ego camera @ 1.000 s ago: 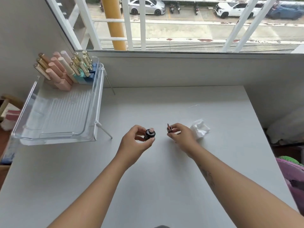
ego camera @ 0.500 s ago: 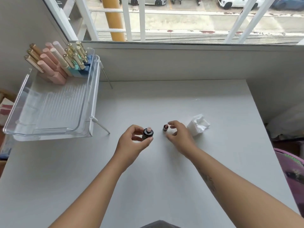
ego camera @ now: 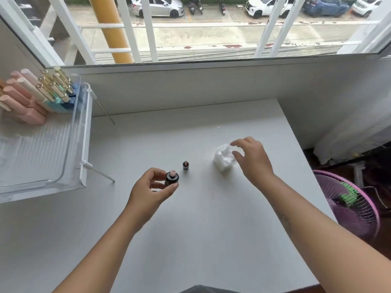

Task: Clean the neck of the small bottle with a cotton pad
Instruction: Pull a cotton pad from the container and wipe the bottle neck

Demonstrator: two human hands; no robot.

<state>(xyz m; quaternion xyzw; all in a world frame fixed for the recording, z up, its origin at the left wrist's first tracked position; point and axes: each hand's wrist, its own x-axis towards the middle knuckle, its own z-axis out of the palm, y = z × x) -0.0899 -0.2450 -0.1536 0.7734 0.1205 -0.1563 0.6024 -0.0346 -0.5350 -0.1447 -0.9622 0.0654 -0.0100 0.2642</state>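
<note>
At far left a clear tray [ego camera: 42,157] sits raised on the surface [ego camera: 190,240]. My left hand [ego camera: 148,193] holds the small bottle [ego camera: 171,178] upright in its grip. The cap [ego camera: 185,166] stands beside. My right hand [ego camera: 254,159], grip wide, hovers at the cotton pad [ego camera: 222,159].

Bright, even daylight comes through the window [ego camera: 211,28] beyond the hands. Shadows on the surface [ego camera: 211,229] are faint. Window bars bow at the edges; detail is slightly soft.
</note>
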